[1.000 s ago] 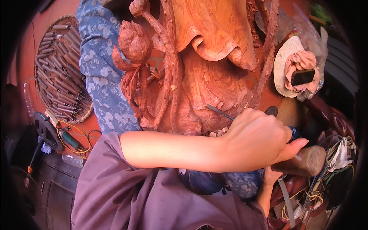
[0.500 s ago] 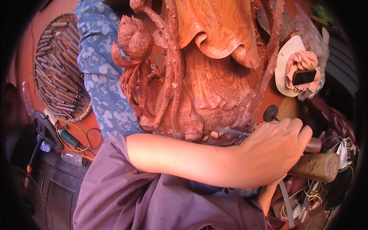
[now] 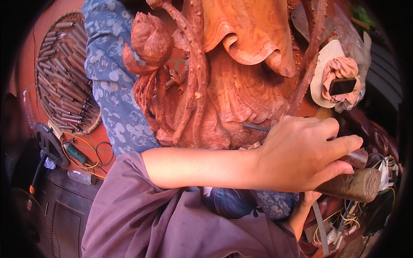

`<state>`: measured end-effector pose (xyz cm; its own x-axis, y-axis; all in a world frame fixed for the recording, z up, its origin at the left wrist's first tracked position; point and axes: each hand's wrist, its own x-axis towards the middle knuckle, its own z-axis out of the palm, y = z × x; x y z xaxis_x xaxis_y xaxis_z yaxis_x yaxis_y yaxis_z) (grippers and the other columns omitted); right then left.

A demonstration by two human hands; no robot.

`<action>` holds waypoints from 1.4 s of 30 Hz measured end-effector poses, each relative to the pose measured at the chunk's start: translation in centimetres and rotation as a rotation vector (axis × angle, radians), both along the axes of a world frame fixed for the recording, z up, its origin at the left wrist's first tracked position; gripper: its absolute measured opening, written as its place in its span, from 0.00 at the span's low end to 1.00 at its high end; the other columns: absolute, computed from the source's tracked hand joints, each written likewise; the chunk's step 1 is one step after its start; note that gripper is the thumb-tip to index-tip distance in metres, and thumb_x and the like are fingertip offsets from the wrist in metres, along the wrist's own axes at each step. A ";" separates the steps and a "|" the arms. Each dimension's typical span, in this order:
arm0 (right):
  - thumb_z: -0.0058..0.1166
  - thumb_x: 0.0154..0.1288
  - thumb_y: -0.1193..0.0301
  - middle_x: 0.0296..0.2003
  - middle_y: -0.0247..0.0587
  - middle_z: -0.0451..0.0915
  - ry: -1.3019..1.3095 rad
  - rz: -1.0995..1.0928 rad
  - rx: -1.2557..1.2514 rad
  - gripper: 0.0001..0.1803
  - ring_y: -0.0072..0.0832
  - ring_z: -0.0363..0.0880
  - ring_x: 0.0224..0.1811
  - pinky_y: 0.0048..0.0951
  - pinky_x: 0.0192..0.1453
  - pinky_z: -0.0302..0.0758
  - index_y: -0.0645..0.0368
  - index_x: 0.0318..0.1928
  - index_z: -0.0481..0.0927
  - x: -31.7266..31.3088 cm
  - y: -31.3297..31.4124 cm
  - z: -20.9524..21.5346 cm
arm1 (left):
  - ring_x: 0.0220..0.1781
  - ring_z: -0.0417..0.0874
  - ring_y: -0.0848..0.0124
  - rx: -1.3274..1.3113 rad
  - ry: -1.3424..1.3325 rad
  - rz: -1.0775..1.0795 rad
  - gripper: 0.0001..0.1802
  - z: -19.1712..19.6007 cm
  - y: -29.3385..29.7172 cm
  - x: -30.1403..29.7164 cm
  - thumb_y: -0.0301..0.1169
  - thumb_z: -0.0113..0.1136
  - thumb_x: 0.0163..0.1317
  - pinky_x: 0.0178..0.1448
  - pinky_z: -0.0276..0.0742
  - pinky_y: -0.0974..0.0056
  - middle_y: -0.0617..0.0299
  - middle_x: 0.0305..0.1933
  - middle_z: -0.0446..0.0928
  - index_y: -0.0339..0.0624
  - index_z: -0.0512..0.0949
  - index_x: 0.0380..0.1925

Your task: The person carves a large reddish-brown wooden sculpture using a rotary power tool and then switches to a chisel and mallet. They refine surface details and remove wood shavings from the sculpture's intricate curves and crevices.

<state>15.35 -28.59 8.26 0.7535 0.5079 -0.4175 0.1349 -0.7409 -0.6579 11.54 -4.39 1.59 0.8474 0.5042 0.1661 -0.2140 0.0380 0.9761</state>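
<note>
My left forearm crosses from left to right over my lap. My left hand [image 3: 301, 152] is closed round a chisel; its thin metal blade [image 3: 256, 126] points left at the carved reddish wood [image 3: 245, 101], and the end of its brown handle [image 3: 358, 158] sticks out on the right. Whether the blade tip touches the wood I cannot make out. Low on the right, my right hand [image 3: 310, 198] shows only in part behind the left one, closed at the near end of a block-shaped wooden mallet [image 3: 350, 185]. The mallet lies just below the chisel handle.
A round basket [image 3: 38, 79] of several wooden-handled chisels [image 3: 64, 81] stands far left. Below it are a green power tool [image 3: 74, 152] with cords and a clear bottle [image 3: 81, 176]. On the right, a hat [image 3: 320, 81] carries a phone [image 3: 343, 86]; cables clutter the lower right.
My left hand has shifted left and slightly up, with the chisel blade further up on the carving. Its index finger and thumb now spread more along the handle.
</note>
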 end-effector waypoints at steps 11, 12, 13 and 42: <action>0.66 0.58 0.74 0.63 0.51 0.66 -0.046 -0.044 0.022 0.41 0.39 0.65 0.66 0.43 0.73 0.59 0.64 0.67 0.57 -0.3 -0.3 0.0 | 0.25 0.79 0.57 -0.063 -0.015 0.088 0.20 -0.2 0.3 0.4 0.43 0.68 0.54 0.26 0.72 0.56 0.60 0.27 0.72 0.49 0.80 0.45; 0.66 0.58 0.74 0.63 0.51 0.66 -0.049 -0.047 0.024 0.41 0.39 0.65 0.66 0.43 0.73 0.59 0.63 0.67 0.57 -0.3 -0.3 0.0 | 0.25 0.79 0.57 -0.065 -0.014 0.078 0.19 -0.2 0.2 0.4 0.43 0.68 0.54 0.26 0.72 0.56 0.60 0.27 0.72 0.49 0.80 0.45; 0.66 0.58 0.74 0.64 0.50 0.66 -0.049 -0.049 0.026 0.41 0.39 0.65 0.66 0.43 0.73 0.59 0.63 0.67 0.57 -0.3 -0.3 0.0 | 0.25 0.79 0.58 -0.068 -0.012 0.068 0.19 -0.3 0.1 0.3 0.43 0.68 0.55 0.26 0.72 0.55 0.60 0.27 0.72 0.49 0.80 0.44; 0.65 0.59 0.73 0.64 0.48 0.66 -0.065 -0.110 0.079 0.40 0.38 0.65 0.67 0.42 0.73 0.59 0.62 0.68 0.58 -2.1 -1.2 -1.7 | 0.22 0.77 0.66 0.129 -0.152 -0.394 0.18 -1.8 0.0 -2.3 0.42 0.66 0.57 0.21 0.69 0.60 0.66 0.24 0.66 0.55 0.82 0.49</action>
<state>13.29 -29.76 6.54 0.8304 0.4504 -0.3280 0.1003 -0.6999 -0.7072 9.23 -4.42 -0.18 0.9321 0.1141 0.3439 -0.3487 0.0250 0.9369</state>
